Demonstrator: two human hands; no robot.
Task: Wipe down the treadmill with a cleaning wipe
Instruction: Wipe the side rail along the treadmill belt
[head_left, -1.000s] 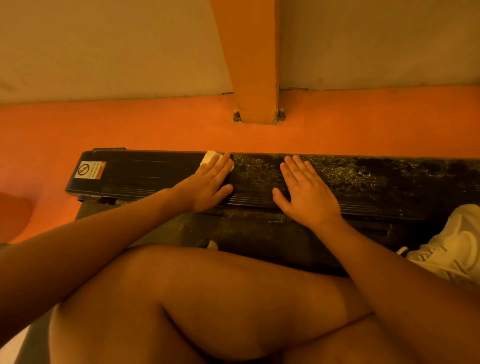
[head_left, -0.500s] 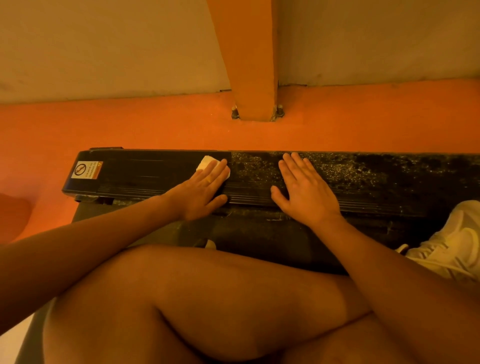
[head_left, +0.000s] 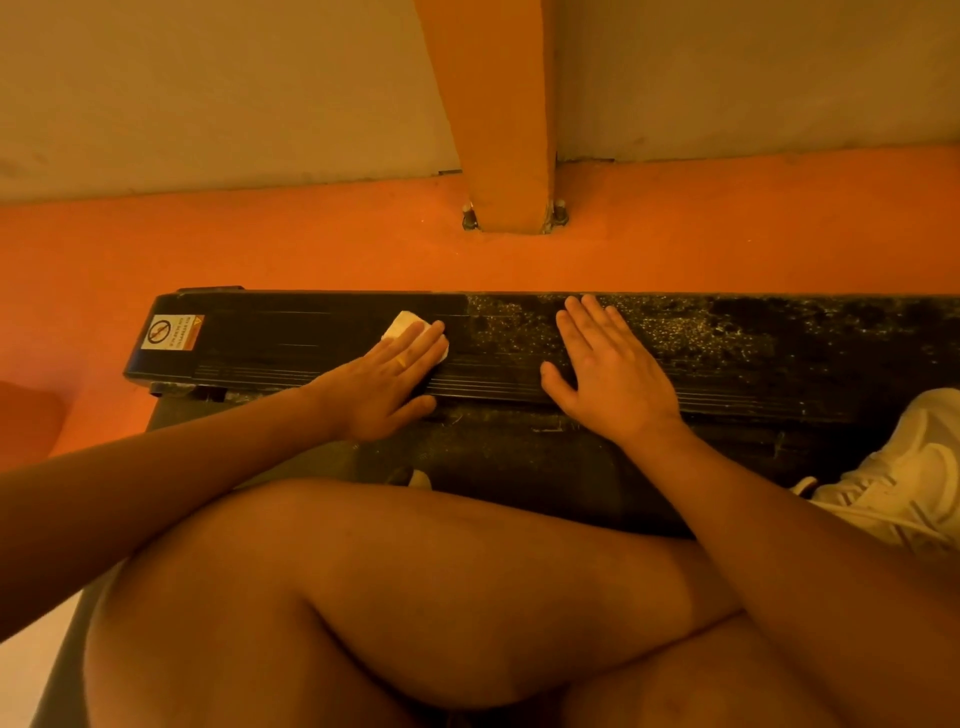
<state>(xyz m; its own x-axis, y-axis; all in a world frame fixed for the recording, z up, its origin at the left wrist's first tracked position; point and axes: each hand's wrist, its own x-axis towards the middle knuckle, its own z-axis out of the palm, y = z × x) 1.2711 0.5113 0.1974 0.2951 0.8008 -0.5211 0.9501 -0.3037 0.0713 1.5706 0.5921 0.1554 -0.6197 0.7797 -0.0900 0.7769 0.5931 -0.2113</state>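
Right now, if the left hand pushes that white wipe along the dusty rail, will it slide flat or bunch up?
The wipe looks thin and crumpled, so probably limp and light; it may bunch. The left hand presses it with flat fingers, which should keep it spread. The treadmill rail ahead is gritty, so expect more drag there.

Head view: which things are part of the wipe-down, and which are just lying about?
Job: wipe, left hand pressing it, treadmill rail, right hand flat on the rail.
Just there: warning sticker, orange post, white shoe.
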